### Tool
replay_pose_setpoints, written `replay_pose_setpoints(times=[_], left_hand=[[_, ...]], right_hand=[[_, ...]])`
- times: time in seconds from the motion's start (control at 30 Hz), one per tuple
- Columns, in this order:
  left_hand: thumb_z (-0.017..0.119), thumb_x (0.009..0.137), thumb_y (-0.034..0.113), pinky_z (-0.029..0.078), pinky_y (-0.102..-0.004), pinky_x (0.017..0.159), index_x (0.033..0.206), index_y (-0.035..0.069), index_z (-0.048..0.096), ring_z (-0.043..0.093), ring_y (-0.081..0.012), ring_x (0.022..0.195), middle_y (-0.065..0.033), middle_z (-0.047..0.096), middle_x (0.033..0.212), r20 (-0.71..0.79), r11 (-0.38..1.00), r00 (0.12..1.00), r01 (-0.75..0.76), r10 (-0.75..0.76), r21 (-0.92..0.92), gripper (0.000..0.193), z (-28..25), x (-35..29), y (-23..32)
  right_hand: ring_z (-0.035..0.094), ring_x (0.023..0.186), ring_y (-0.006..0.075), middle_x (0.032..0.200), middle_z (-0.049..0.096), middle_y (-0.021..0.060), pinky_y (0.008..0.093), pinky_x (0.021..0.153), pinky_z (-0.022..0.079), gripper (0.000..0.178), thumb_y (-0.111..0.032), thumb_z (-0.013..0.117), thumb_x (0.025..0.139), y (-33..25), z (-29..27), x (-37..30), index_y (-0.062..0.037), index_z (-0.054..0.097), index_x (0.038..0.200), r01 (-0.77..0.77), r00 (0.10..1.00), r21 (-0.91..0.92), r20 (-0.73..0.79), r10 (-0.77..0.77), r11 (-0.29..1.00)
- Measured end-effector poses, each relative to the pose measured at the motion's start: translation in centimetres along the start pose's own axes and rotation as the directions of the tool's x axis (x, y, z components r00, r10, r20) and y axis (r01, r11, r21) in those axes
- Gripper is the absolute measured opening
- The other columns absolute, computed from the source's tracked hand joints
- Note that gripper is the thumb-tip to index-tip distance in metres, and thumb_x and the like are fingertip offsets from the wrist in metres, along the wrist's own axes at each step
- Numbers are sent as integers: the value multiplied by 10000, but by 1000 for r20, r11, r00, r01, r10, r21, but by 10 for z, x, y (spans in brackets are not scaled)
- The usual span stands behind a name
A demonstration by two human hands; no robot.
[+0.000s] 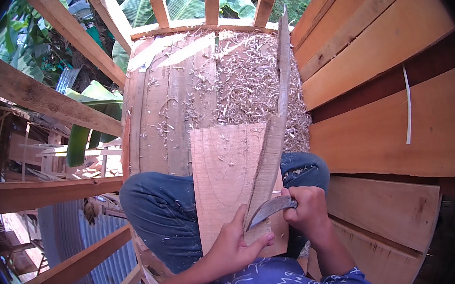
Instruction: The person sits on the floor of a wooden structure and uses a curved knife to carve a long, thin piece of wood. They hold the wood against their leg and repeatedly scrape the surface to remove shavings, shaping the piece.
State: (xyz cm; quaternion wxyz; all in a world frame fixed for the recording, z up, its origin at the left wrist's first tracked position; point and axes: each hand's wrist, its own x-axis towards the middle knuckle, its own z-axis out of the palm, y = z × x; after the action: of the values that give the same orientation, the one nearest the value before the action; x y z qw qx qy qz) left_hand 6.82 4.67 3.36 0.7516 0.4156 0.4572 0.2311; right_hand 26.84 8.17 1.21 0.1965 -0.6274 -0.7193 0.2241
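A long, narrow, rough-edged wooden strip [267, 163] slants from my lap up toward the far right of the floor. Its near end is gripped in my left hand [237, 240], the thumb lying along it. My right hand [306, 208] is closed round the handle of a curved knife [269, 209]. The blade's tip rests against the strip close to my left fingers. Under both hands lies a flat, pale reddish board [222, 170], set across my lap between my bent knees. The knife's handle is mostly hidden in my right fist.
Curled wood shavings [246, 80] cover much of the plank floor [175, 108] ahead. Wide boards [390, 121] form a wall close on the right, with a thin pale strip [408, 105] against it. Open wooden rails [53, 96] stand at left, with corrugated sheets [103, 247] beyond.
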Motion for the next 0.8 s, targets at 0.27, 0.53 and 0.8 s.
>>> replay_pose_setpoints(times=[0.27,0.53,0.8], left_hand=[[623,905,32,571,-277,756,1316,-140,284,681,-184,900,-173,646,997,-59,998,998,17,-13,62,560,1,-3,-3],[606,923,46,554,-261,768,1330,-85,304,674,-155,870,-131,642,952,-22,997,999,42,-43,-66,524,7,-5,-11],[596,918,9,556,-295,811,1359,-36,288,663,-165,897,-137,618,1000,73,959,993,105,-89,-265,539,12,-11,-9]], right_hand=[[593,570,374,588,580,173,438,527,461,232,-178,617,776,8,13,13,-42,585,591,-108,993,-39,-58,106,993],[577,572,414,585,560,216,422,522,449,265,-180,608,797,16,27,20,8,574,614,-206,971,-1,-125,204,979],[487,445,326,548,477,237,396,477,385,307,-168,619,825,21,-15,41,53,555,622,-279,942,170,-143,304,945]])
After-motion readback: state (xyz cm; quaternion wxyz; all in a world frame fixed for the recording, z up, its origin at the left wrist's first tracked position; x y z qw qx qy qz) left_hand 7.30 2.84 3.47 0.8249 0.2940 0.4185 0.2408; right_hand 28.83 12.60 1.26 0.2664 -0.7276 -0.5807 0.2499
